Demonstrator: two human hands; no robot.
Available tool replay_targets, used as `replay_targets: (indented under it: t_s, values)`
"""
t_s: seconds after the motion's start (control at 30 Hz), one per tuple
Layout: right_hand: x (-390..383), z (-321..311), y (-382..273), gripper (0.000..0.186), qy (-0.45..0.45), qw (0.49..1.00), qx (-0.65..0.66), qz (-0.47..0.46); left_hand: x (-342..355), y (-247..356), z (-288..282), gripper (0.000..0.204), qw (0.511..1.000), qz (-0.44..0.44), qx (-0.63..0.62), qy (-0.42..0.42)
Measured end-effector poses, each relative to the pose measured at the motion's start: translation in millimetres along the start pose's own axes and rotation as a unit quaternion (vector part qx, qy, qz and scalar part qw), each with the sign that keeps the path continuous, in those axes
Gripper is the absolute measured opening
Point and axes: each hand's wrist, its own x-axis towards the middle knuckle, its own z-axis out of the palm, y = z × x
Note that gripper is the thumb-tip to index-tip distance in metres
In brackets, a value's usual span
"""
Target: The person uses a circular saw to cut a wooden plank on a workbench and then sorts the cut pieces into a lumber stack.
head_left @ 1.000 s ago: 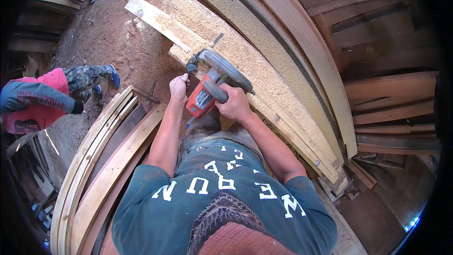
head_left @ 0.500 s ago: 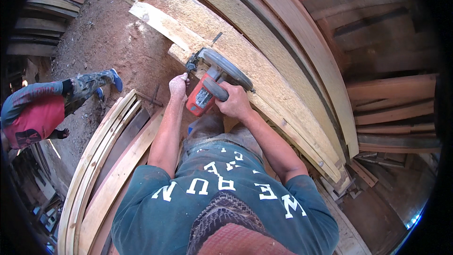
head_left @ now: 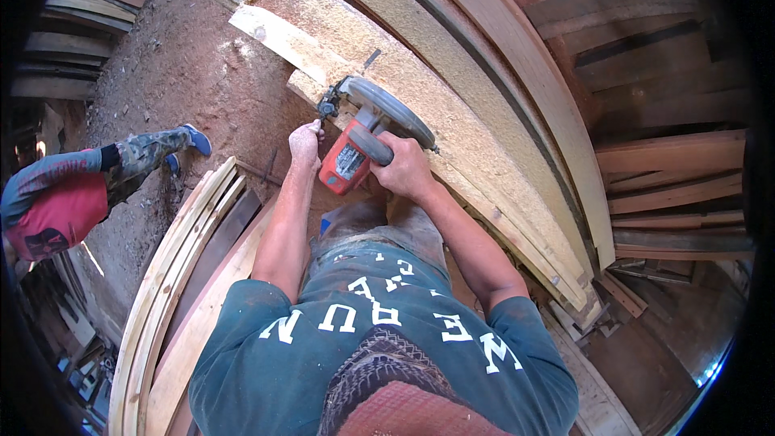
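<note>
A red and grey circular saw (head_left: pixel 344 163) rests on a long pale plank (head_left: pixel 484 230) covered in sawdust. My right hand (head_left: pixel 404 165) is wrapped round its rear handle. Its round grey blade guard (head_left: pixel 391 109) lies over the wood. My left hand (head_left: pixel 306 144) is closed, fingertips pinched beside the dark clamp-like fitting (head_left: pixel 328 103) at the saw's front; what they grip is too small to make out. Ahead of the saw, a lighter strip of wood (head_left: pixel 278 39) lies along the plank's near side, with a short block (head_left: pixel 307 87) beside it.
Curved-looking boards (head_left: pixel 517 56) lie beyond the plank. More boards (head_left: pixel 173 291) are stacked at my left, and others (head_left: pixel 674 151) at the far right. Another person (head_left: pixel 56 202) in a red and grey top bends over at the left. Sawdust and dirt cover the ground (head_left: pixel 186 73).
The saw and both hands keep nearly the same place on the plank. The view has shifted slightly. The other person's hand, visible earlier, no longer shows.
</note>
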Motion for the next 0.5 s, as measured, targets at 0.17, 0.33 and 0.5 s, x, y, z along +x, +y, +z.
replay_targets:
  t_s: [0.17, 0.33, 0.5]
  values:
    - [12, 9, -2, 0.029, 0.003, 1.000, 0.004, -0.014, 13, 8, -8, 0.016, 1.000, 0.003, -0.002, 0.007]
    - [23, 17, -2, 0.027, 0.007, 0.999, 0.022, -0.023, 17, 21, -10, 0.016, 1.000, -0.003, -0.010, 0.015]
    - [39, 17, -12, 0.027, -0.003, 1.000, 0.013, -0.023, 28, 33, -14, 0.015, 1.000, -0.014, -0.011, 0.024]
